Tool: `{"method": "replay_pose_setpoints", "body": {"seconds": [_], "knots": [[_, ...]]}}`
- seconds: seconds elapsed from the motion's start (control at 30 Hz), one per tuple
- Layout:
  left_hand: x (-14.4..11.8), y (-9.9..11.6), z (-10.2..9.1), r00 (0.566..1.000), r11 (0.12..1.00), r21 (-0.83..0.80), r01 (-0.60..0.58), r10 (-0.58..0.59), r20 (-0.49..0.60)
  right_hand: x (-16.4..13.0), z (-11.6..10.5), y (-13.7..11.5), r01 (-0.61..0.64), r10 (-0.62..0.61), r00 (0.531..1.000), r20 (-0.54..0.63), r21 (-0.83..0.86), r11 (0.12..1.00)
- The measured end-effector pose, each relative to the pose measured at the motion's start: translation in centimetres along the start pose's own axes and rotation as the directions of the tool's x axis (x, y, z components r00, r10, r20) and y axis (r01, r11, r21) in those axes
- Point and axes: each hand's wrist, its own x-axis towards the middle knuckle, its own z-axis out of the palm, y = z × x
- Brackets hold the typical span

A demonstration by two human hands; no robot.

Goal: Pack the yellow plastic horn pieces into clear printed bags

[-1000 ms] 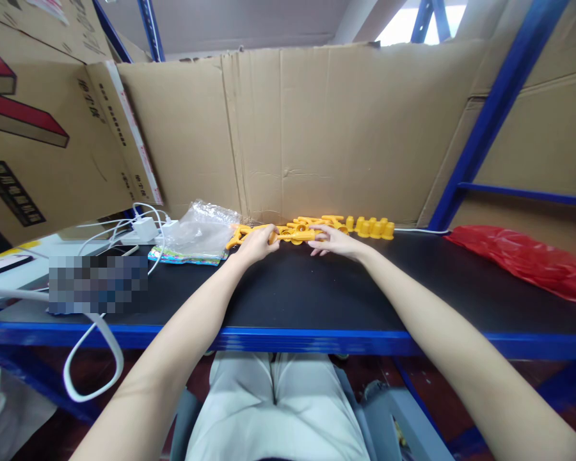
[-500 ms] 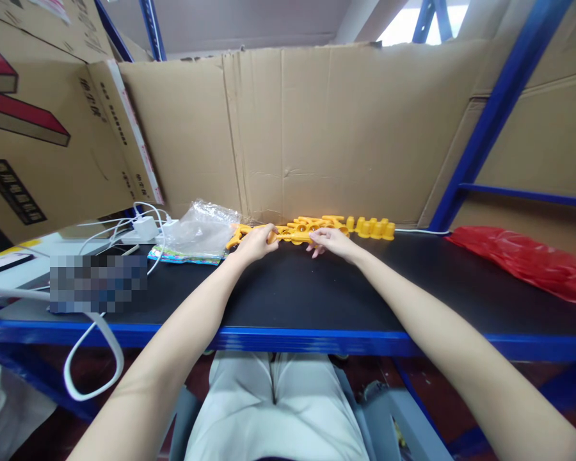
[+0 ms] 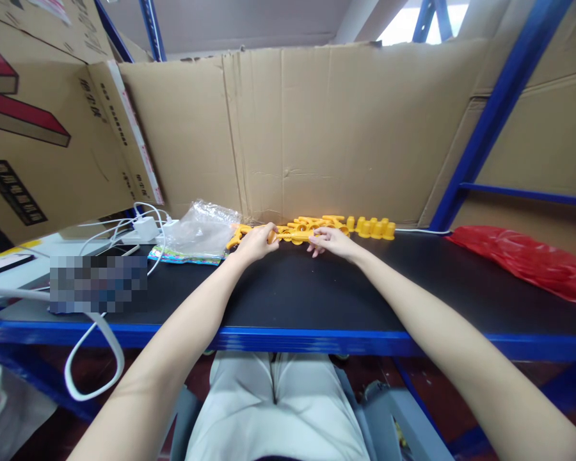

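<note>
Both hands grip one long yellow plastic piece [image 3: 295,236], held level between them just above the black tabletop [image 3: 297,288]. My left hand [image 3: 259,242] is closed on its rounded left end. Around the wider right end, my right hand [image 3: 332,242] pinches with thumb and fingers, the lower fingers hanging loosely. Behind the hands lie several more yellow plastic parts [image 3: 333,219], heaped by the cardboard. Upright yellow cup-like pieces [image 3: 375,228] stand in a group to the right. Another yellow part [image 3: 233,239] with branching arms pokes out left of my left hand.
A clear plastic bag [image 3: 199,227] lies on a colourful packet [image 3: 187,257] at left, near white chargers [image 3: 145,228] with cables and a phone [image 3: 123,250]. A red plastic bag [image 3: 523,259] lies at right. A cardboard wall [image 3: 345,128] closes the back.
Both hands stay in nearly the same place. The yellow piece between them has shifted very slightly, with its wider right end showing more.
</note>
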Motion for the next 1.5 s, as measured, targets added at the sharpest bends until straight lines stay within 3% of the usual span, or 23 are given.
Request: {"method": "replay_pose_setpoints", "body": {"seconds": [0.4, 0.73, 0.87, 1.2, 1.5], "knots": [[0.0, 0.5, -0.1, 1.0, 1.0, -0.014, -0.004, 0.004, 0.008, -0.3, 0.7, -1.3, -0.114, 0.116, 0.993, -0.012, 0.112, 0.987], [0.0, 0.4, 0.3, 1.0, 1.0, 0.019, 0.002, -0.003, 0.026, 0.3, 0.9, -0.6, -0.227, 0.233, 0.972, -0.035, 0.125, 0.966], [0.0, 0.1, 0.6, 1.0, 1.0, 0.011, 0.011, -0.011, 0.02, 0.0, 0.6, -0.9, -0.199, 0.2, 0.98, -0.005, 0.088, 0.976], [0.2, 0.1, 0.5, 0.999, 0.999, 0.025, 0.036, -0.036, 0.02, -0.1, 0.4, -0.7, -0.057, 0.06, 0.994, -0.086, 0.036, 0.998], [-0.1, 0.7, 0.3, 1.0, 0.999, 0.036, 0.019, -0.019, 0.001, -0.7, 0.9, -2.0, -0.088, 0.098, 0.991, -0.086, 0.111, 0.99]]}}
